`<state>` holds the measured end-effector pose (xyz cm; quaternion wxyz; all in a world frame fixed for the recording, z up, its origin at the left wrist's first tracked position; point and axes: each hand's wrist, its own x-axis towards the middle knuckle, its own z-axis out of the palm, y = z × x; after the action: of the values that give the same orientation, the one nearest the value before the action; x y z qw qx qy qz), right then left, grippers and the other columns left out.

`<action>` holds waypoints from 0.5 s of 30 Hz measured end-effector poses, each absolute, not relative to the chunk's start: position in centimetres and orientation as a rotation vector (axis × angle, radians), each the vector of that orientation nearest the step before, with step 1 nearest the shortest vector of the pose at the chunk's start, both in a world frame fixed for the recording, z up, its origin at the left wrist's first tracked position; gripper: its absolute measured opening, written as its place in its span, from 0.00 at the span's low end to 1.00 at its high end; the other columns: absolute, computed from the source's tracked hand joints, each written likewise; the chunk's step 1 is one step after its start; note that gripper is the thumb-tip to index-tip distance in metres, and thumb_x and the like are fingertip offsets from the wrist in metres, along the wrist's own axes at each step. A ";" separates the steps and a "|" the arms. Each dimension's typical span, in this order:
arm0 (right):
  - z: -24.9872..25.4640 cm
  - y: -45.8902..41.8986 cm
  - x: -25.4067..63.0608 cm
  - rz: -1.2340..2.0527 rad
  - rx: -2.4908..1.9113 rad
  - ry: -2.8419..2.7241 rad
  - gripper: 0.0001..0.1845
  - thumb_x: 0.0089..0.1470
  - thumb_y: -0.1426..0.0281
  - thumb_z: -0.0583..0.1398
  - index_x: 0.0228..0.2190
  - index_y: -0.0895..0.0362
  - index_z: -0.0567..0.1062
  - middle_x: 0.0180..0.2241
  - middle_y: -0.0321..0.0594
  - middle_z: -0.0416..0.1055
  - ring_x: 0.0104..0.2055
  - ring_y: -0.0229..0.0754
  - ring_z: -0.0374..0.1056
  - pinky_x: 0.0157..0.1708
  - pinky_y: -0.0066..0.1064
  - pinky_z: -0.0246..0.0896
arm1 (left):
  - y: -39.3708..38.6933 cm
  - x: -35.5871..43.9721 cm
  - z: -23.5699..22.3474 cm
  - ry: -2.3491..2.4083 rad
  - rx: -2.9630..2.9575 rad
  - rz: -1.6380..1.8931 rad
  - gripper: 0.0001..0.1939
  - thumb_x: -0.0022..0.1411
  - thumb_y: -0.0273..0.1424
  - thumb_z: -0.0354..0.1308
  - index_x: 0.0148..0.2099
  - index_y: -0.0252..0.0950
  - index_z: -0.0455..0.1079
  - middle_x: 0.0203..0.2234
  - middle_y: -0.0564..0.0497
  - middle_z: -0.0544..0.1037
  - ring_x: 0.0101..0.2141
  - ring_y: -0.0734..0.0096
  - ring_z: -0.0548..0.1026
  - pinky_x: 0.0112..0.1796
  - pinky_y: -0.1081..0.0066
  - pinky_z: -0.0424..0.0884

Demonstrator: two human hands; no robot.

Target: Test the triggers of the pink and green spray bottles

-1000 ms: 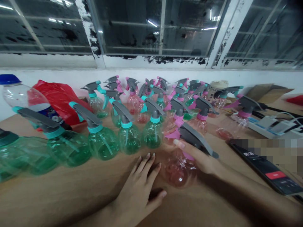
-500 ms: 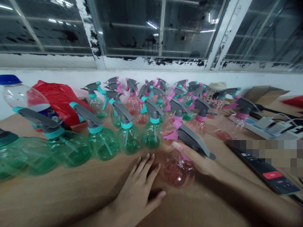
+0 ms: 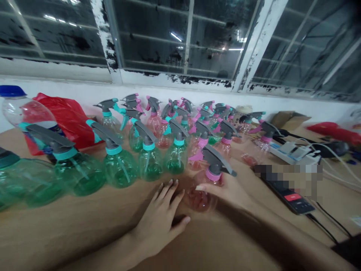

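Observation:
My right hand (image 3: 225, 192) is round the body of a clear pink spray bottle (image 3: 197, 199), its thumb across the near side and its other fingers hidden behind. The bottle stands upright on the table, with a pink collar, a pink trigger and a grey spray head (image 3: 216, 160). To the left of it, my left hand (image 3: 158, 216) lies flat on the table with its fingers spread, holding nothing. Just beyond my left fingertips is a green spray bottle (image 3: 175, 162) with a turquoise collar.
More green spray bottles (image 3: 120, 169) run off to the left, with pink and green ones behind. A blue-capped bottle (image 3: 12, 107) and a red plastic bag (image 3: 66, 116) stand at far left. On the right are a phone (image 3: 279, 192), a power strip (image 3: 293, 152) and cables.
My right hand has slid down from the bottle's neck to its body. The camera view has turned a little to the right. My left hand stays flat on the table.

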<state>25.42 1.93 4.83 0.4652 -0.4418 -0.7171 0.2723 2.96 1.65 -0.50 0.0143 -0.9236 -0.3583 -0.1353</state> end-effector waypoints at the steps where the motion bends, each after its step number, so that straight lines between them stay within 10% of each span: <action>1: 4.7 1.5 25.5 0.637 -1.114 -1.764 0.14 0.47 0.63 0.66 0.37 0.52 0.75 0.35 0.39 0.77 0.38 0.49 0.73 0.39 0.44 0.69 | 1.7 2.9 -0.6 -1.110 -2.869 -0.417 0.29 0.65 0.45 0.51 0.61 0.31 0.60 0.61 0.37 0.59 0.59 0.47 0.57 0.54 0.47 0.58; 15: 4.9 -4.6 29.2 0.306 -1.492 -1.765 0.27 0.47 0.53 0.63 0.45 0.55 0.69 0.42 0.45 0.75 0.43 0.53 0.71 0.41 0.43 0.67 | 2.0 3.5 -1.6 -0.965 -2.776 -0.601 0.23 0.67 0.42 0.48 0.58 0.33 0.63 0.58 0.40 0.64 0.57 0.52 0.63 0.53 0.51 0.60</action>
<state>29.23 -4.56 4.91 0.3942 -0.5880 -0.6959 0.1207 3.46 2.03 -1.57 0.0709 -0.9230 -0.3210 -0.1999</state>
